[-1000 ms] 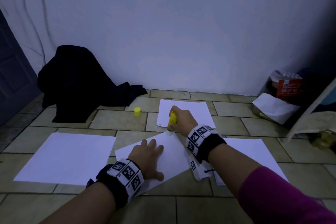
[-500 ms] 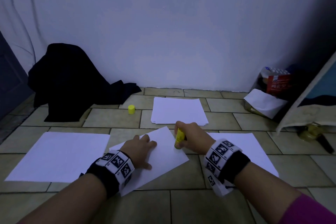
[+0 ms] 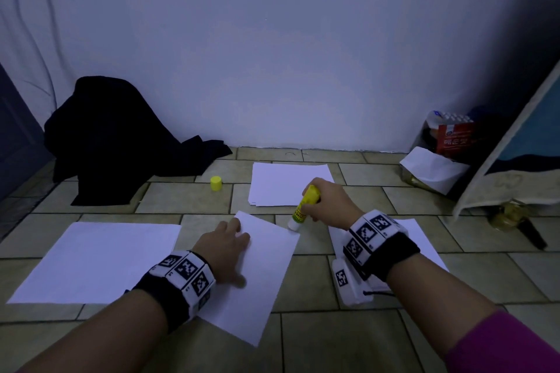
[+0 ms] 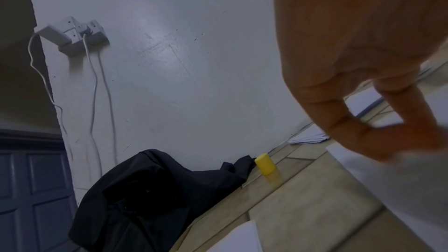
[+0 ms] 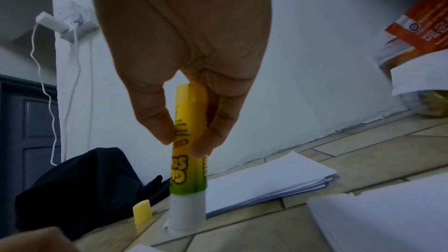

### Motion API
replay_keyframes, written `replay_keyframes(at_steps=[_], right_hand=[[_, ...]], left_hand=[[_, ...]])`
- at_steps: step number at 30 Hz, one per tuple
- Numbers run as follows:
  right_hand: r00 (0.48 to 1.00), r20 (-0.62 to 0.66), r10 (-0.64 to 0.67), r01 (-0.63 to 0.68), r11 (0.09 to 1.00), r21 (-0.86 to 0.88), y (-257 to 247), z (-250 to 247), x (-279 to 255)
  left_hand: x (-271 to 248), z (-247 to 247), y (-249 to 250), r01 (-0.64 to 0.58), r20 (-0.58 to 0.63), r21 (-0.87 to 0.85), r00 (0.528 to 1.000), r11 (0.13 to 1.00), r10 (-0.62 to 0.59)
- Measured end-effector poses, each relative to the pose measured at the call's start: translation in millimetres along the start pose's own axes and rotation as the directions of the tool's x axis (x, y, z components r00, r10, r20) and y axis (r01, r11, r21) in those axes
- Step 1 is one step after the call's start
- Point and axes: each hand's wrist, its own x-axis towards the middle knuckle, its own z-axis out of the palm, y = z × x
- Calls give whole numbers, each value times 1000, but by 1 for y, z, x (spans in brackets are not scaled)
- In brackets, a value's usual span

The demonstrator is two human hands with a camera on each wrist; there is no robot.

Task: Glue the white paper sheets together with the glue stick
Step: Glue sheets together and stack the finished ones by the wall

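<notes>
Nearest on the tan tiled floor (image 3: 333, 342), the left hand (image 3: 225, 247) lies flat with straight fingers (image 3: 235, 225) pressing a tilted white paper sheet (image 3: 263, 275), holding nothing. Just right of it, the right hand (image 3: 328, 203) has its thumb and fingers (image 5: 213, 129) wrapped round a yellow-and-green glue stick (image 3: 304, 204) with a white lower end; the stick leans slightly, and its white end meets the far right corner of that tilted sheet. In the right wrist view the stick (image 5: 189, 152) stands nearly upright, its tip down at the paper. To the left lies a larger flat white sheet (image 3: 97, 260), apart from the tilted one; to the right, partly under the right wrist, lies another white sheet (image 3: 421, 239). Beyond the hands sits a squared stack of white paper (image 3: 288, 182), and left of it stands the small yellow cylindrical cap (image 3: 216, 183). Farther left a heap of black cloth (image 3: 121, 142) leans against the pale wall (image 3: 272, 54). At the far right by the wall sits a red-labelled package (image 3: 453, 136).
</notes>
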Motion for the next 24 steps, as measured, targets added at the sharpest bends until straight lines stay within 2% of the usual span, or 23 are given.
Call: replay_keyframes(at_steps=[2, 5, 13, 20, 24], right_hand=[[1000, -1, 6, -6, 1000, 8, -3, 6, 6], [1000, -5, 6, -7, 1000, -22, -5, 16, 14], [1000, -21, -21, 19, 995, -99, -24, 34, 27], [997, 39, -69, 74, 984, -165, -41, 56, 31], [987, 142, -70, 108, 953, -283, -49, 53, 34]], left_hand=[[0, 4, 1, -70, -36, -9, 997, 997, 70], [-2, 5, 0, -126, -7, -68, 992, 990, 126], [-2, 5, 1, -65, -6, -47, 998, 997, 64], [0, 11, 9, -11, -15, -135, 1000, 991, 9], [1, 9, 7, -14, -2, -142, 1000, 990, 13]])
